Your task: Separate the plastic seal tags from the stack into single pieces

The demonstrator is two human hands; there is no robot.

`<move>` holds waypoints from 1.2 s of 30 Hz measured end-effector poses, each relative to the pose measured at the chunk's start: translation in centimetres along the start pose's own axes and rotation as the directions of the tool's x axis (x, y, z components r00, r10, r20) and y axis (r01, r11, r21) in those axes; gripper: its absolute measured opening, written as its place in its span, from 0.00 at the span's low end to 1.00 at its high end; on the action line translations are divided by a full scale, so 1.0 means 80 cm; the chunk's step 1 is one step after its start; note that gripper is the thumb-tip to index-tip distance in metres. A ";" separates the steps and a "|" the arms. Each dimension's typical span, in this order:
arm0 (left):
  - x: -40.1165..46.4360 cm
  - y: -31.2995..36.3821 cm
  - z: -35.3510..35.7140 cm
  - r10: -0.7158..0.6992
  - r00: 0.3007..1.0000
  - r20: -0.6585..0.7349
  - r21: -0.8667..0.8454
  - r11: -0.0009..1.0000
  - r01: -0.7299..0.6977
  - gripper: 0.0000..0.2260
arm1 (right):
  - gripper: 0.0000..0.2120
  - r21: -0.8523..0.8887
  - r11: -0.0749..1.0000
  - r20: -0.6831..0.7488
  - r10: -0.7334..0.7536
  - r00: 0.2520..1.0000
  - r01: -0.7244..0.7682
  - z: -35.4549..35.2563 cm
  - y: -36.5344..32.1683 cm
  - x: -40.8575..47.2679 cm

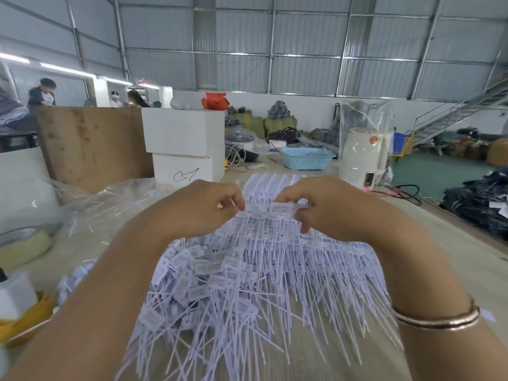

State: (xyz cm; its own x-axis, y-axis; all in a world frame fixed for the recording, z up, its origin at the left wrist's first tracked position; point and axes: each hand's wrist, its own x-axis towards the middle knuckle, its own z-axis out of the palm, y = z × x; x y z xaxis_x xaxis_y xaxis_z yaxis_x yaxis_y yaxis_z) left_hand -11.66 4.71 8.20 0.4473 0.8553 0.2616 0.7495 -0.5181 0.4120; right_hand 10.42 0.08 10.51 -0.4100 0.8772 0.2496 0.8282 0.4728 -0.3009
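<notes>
A joined strip of white plastic seal tags [270, 213] hangs in the air between both hands, its thin tails pointing down toward me. My left hand [204, 206] pinches the strip's left end and my right hand [320, 204] pinches its right end. Below them a big loose pile of single white seal tags [247, 284] covers the table in front of me. Farther back, a flat stack of still-joined tags [270, 185] lies behind my hands, partly hidden by them.
White boxes [184, 144] and a wooden board [90, 144] stand at the back left. A blue basket [305, 159] and a white cylinder in plastic wrap [362, 158] sit behind the pile. Clear plastic bags [110, 202], tape rolls [24, 243] and a yellow roll [27, 317] lie left.
</notes>
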 end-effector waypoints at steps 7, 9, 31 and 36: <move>-0.013 0.054 0.008 0.202 0.958 -0.205 -0.217 0.945 -0.246 0.12 | 0.14 0.197 0.980 -0.025 -0.018 1.000 0.022 0.003 -0.002 -0.007; -0.009 0.060 0.023 0.246 0.944 -0.221 -0.235 0.926 -0.296 0.08 | 0.13 0.208 0.976 -0.040 -0.051 0.998 0.058 0.003 -0.003 -0.008; 0.009 0.049 0.034 -0.023 0.980 -0.200 -0.611 0.785 -0.106 0.08 | 0.05 0.126 0.984 -0.176 -0.100 0.979 0.123 0.012 0.019 0.001; 0.010 0.055 0.034 -0.179 0.984 -0.011 -0.869 0.489 0.080 0.10 | 0.13 -0.200 0.963 -0.319 -0.237 0.918 0.179 0.015 0.010 0.001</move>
State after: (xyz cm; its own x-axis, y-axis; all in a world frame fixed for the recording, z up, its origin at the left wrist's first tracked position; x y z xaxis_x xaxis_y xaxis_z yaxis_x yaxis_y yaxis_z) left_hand -6.65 3.14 7.83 0.3007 0.9340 0.1928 -0.0219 -0.1954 0.9805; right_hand 10.58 0.63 9.20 -0.4503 0.6666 0.5940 0.8009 0.5957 -0.0613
